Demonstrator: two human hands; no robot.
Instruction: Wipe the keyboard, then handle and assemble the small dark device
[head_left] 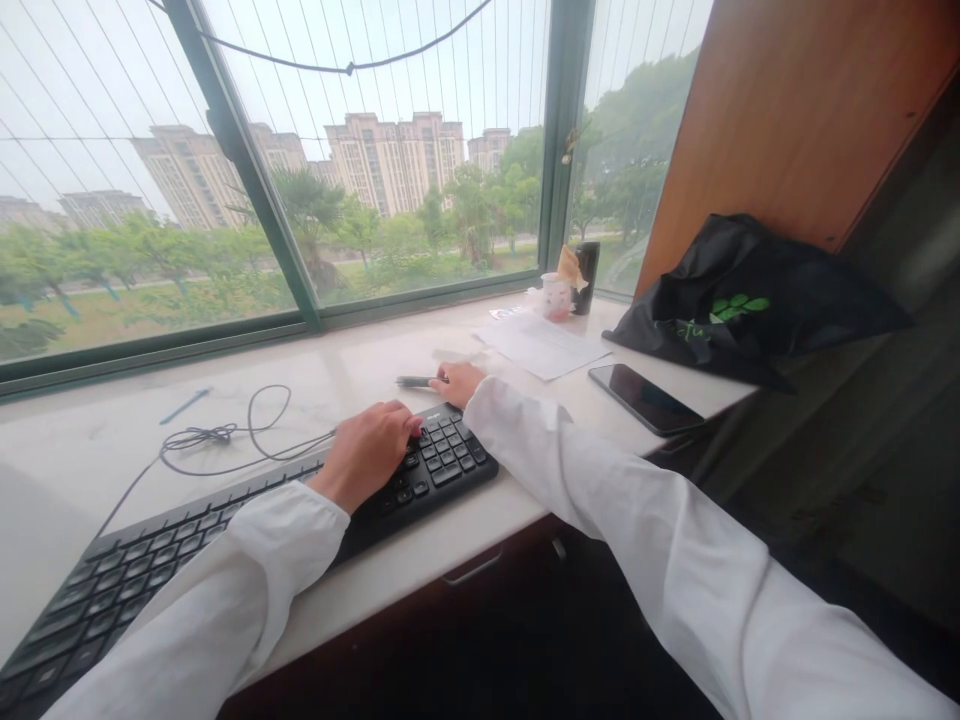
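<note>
A long black keyboard (180, 535) lies slantwise along the front of the white desk. My left hand (367, 450) is on it, between the main keys and the number pad, with the fingers at the back edge and the thumb by the keys. It grips the keyboard there, though part of the fingers is hidden. Just beyond the number pad, my right hand (459, 382) is closed on a slim dark pen (414, 381) lying low over the desk. The pen's other end is hidden in the fingers. A thin dark cable (217, 436) lies loosely coiled behind the keyboard.
A blue stick (185, 406) lies near the window. White paper (541, 343), a small pale cup (556, 295) and a dark cylinder (587, 277) are at the back right. A black phone (645, 398) lies near a black bag (739, 300). The desk's front edge (420, 570) runs below my wrists.
</note>
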